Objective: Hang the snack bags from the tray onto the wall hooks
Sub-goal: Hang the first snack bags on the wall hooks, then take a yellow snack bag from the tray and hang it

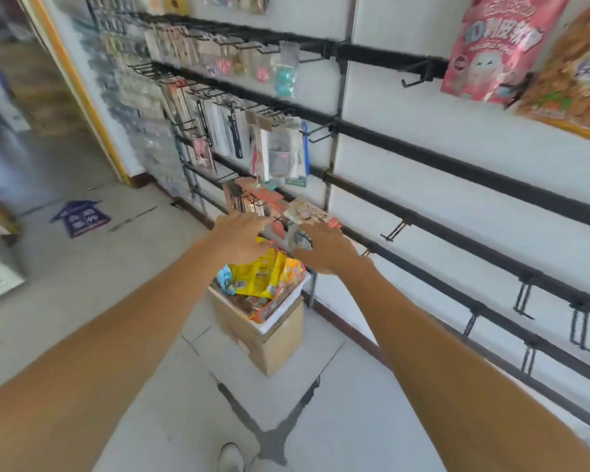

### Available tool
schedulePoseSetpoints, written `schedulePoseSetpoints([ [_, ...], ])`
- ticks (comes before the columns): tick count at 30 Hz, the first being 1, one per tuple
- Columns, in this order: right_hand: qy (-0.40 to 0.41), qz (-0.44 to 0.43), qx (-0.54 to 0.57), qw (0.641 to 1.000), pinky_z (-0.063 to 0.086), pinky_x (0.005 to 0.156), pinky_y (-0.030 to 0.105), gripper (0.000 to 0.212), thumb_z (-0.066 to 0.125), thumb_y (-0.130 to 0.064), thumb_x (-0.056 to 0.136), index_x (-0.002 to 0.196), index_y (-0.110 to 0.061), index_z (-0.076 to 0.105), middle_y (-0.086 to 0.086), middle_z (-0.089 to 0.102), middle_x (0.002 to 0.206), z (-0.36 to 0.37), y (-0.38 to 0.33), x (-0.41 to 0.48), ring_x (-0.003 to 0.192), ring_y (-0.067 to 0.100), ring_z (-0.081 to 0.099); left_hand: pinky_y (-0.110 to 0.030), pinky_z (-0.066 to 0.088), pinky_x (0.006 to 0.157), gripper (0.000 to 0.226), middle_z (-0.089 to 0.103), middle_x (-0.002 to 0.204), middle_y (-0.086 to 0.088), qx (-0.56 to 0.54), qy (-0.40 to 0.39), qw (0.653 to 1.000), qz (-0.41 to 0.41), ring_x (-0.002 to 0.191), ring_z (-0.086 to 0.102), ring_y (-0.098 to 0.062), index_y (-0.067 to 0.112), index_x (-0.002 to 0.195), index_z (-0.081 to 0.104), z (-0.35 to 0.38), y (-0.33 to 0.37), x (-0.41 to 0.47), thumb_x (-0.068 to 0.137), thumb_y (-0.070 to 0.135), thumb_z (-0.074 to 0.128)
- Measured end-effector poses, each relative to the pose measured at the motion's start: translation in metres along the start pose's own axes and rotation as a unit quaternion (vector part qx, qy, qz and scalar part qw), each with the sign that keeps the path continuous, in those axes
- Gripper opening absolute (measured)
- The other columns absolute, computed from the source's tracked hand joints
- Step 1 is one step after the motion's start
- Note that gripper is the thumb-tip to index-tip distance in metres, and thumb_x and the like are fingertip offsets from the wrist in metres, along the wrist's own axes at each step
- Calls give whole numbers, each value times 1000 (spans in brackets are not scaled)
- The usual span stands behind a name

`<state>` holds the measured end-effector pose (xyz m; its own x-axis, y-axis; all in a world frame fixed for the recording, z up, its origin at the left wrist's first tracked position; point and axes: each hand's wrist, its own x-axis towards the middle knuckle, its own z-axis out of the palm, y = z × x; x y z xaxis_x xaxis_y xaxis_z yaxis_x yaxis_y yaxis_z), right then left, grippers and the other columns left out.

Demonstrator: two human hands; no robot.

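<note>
Right hand (324,247): fingers touch a snack bag (307,214) held against the wall, near a wall hook (394,229); cannot tell if pinching. Left hand (239,236): fingers spread. Other bags (256,277) fill the tray (286,308). Labels blurred, unreadable.

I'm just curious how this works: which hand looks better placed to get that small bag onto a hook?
Right, probably. The right hand seems to pinch the bag, close to a free hook, while the left hand reaches toward the packs already hanging and holds no bag I can see.
</note>
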<state>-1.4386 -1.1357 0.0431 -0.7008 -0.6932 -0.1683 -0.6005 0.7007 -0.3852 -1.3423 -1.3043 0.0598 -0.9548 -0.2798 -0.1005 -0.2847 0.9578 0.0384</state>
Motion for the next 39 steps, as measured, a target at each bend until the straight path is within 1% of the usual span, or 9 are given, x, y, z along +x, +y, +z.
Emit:
schedulePoseSetpoints([
  [5, -49, 21, -9, 999, 41, 107, 52, 62, 56, -49, 93, 148, -29, 38, 12, 41, 151, 56, -24, 52, 137, 39, 40, -48, 34, 110, 62, 39, 152, -6, -43, -42, 998, -10, 138, 37, -35, 28, 149, 36, 54, -62, 19, 91, 37, 56],
  [10, -72, 35, 17, 997, 47, 98, 52, 61, 54, -54, 84, 141, -35, 45, 5, 53, 140, 112, -44, 106, 128, 35, 50, -47, 33, 111, 62, 34, 157, -4, -41, -67, 997, -8, 141, 35, -31, 26, 152, 32, 98, -114, 46, 95, 37, 52],
  [16, -126, 78, 49, 988, 39, 109, 50, 65, 54, -44, 95, 154, -28, 31, 9, 43, 152, 157, -51, 159, 137, 34, 41, -42, 37, 107, 59, 37, 155, -4, -94, -128, 987, 22, 139, 39, -30, 27, 151, 35, 142, -157, 76, 95, 32, 55],
  [25, -182, 117, 128, 968, 45, 104, 50, 59, 49, -39, 98, 153, -25, 33, 12, 44, 151, 215, -40, 259, 134, 37, 43, -43, 39, 108, 61, 40, 154, -7, -172, -198, 965, -5, 139, 40, -27, 23, 152, 34, 201, -215, 155, 95, 27, 57],
  [29, -198, 144, 176, 954, 41, 108, 44, 58, 51, -35, 99, 152, -19, 35, 11, 41, 154, 241, -26, 309, 137, 33, 43, -43, 42, 104, 62, 41, 152, -8, -135, -246, 960, -18, 135, 42, -30, 25, 152, 32, 226, -231, 202, 95, 31, 57],
  [33, -228, 219, 217, 923, 46, 90, 35, 62, 58, -27, 97, 152, -14, 34, 13, 43, 152, 269, -13, 333, 121, 29, 55, -42, 47, 98, 62, 48, 145, -10, -193, -272, 942, -46, 124, 53, -31, 23, 150, 36, 258, -235, 218, 93, 24, 60],
  [35, -232, 247, 233, 911, 44, 84, 33, 73, 64, -26, 94, 155, -13, 27, 15, 37, 153, 283, -6, 348, 125, 31, 52, -42, 46, 100, 59, 49, 146, -9, -241, -269, 931, -49, 126, 53, -28, 22, 149, 39, 273, -237, 222, 93, 19, 60],
  [37, -213, 287, 255, 899, 43, 83, 34, 83, 69, -26, 91, 156, -12, 19, 16, 32, 155, 299, -2, 364, 131, 34, 46, -44, 46, 101, 58, 50, 145, -8, -248, -244, 937, -41, 128, 52, -27, 21, 149, 38, 286, -242, 230, 94, 18, 58],
  [39, -187, 336, 270, 883, 43, 91, 38, 89, 70, -25, 89, 157, -13, 13, 17, 25, 157, 313, -1, 371, 139, 37, 36, -42, 47, 98, 60, 50, 145, -7, -219, -246, 944, -19, 128, 52, -27, 21, 150, 34, 295, -245, 238, 96, 20, 57],
])
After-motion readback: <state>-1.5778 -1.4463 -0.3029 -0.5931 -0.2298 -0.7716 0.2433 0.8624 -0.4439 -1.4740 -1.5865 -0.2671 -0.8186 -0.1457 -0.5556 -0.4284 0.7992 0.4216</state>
